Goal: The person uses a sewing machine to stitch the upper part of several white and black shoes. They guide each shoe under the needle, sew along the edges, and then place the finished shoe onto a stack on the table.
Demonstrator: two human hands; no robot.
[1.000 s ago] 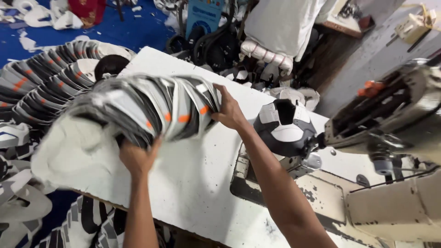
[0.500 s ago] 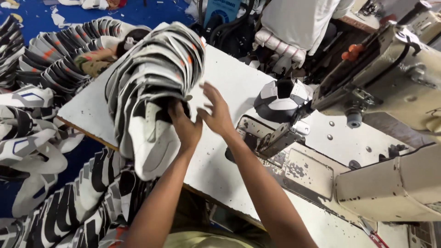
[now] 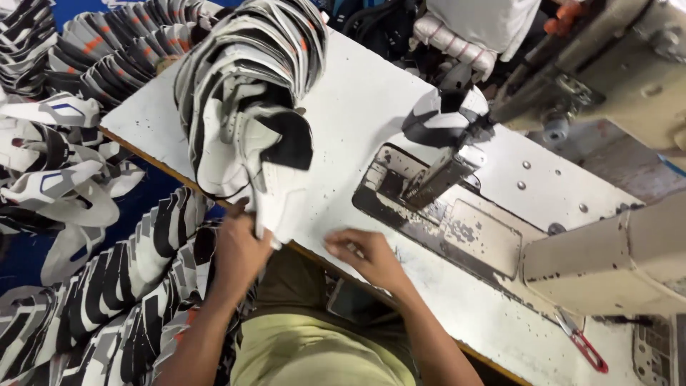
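Item: nested stack of shoe uppers (image 3: 243, 100), white, black and grey with small orange marks. Location: lying on its side across the near-left part of the white work table (image 3: 357, 107), its lower end overhanging the table's front edge.

Front piece: one shoe upper (image 3: 268, 168), white with a black panel, peeling away from the stack's near end. Your left hand (image 3: 239, 246) has its fingers clamped on the lower edge of this piece, at the table's front edge.

Your right hand (image 3: 364, 254) rests flat on the table just right of that piece, fingers together and loosely extended, holding nothing.

Handling, by judgement: each upper looks light, thin and floppy; it will bend rather than hold shape. The stack is loosely nested and may fan out or slide if you tug it. Take hold at a stitched edge or the heel end, and steady the rest of the stack.

Nearby: sewing machine (image 3: 600, 86) at right, with another upper (image 3: 439, 118) at its needle post; red-handled snips (image 3: 582, 343) at the table's near-right; further uppers heaped on the floor (image 3: 100, 286) at left.
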